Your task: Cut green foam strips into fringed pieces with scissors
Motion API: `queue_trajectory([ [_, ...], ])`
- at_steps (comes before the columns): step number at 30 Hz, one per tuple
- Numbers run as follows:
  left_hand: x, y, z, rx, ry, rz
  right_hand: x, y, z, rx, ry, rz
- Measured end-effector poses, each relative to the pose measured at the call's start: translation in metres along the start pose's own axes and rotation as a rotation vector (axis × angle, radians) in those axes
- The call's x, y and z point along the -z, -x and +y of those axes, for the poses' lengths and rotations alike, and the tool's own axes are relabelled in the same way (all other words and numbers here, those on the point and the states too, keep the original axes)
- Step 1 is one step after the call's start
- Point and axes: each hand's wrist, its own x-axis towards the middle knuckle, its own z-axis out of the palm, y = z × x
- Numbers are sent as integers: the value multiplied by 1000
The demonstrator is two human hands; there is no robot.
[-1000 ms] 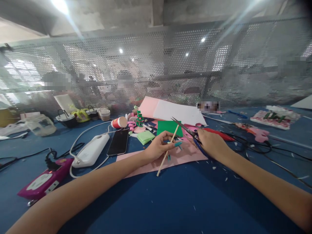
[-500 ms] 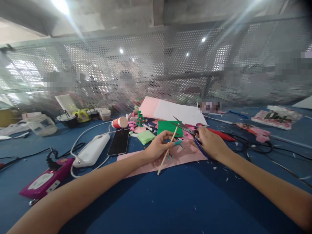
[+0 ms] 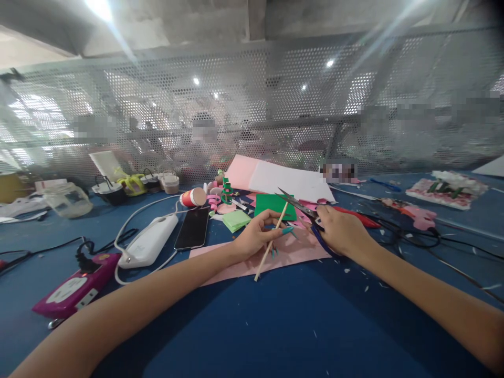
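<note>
Wooden stick [image 3: 271, 247]: pinched in your left hand [image 3: 254, 237], tilted over the pink sheet [image 3: 275, 258] at mid-surface [image 3: 252, 325]. Scissors [image 3: 299, 205]: gripped in your right hand [image 3: 340, 231], blades aimed toward the stick's top. Hold the stick steady and keep your fingertips clear.

We work at a blue bench [image 3: 275, 325] speckled with white paper scraps [image 3: 345, 271]. A pink sheet [image 3: 236, 265] lies flat at its middle. Just left of the pink sheet lies a black phone [image 3: 191, 228], then a white power bank [image 3: 148, 241] and, farther left, a magenta power strip [image 3: 74, 286]. Behind the pink sheet lie green sticky notes [image 3: 235, 220], a green card [image 3: 271, 205] and a tipped red cup [image 3: 192, 198].
</note>
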Motion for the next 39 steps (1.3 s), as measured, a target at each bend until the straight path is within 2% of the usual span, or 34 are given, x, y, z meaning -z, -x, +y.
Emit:
queue_trajectory([
  [3, 0, 0, 2, 10, -14, -1, -1, 0, 0, 1, 21, -25],
  [9, 0, -1, 0, 0, -20, 3, -8, -1, 4, 26, 32, 34],
  [21, -1, -1, -1, -13, -53, -3, -3, 1, 7, 85, 5, 19],
  [31, 0, -1, -3, -20, -27, -8, -2, 1, 8, 71, -45, -51],
  [39, 2, -1, -5, -28, -57, 9, -1, -1, 2, 4, 68, -77],
])
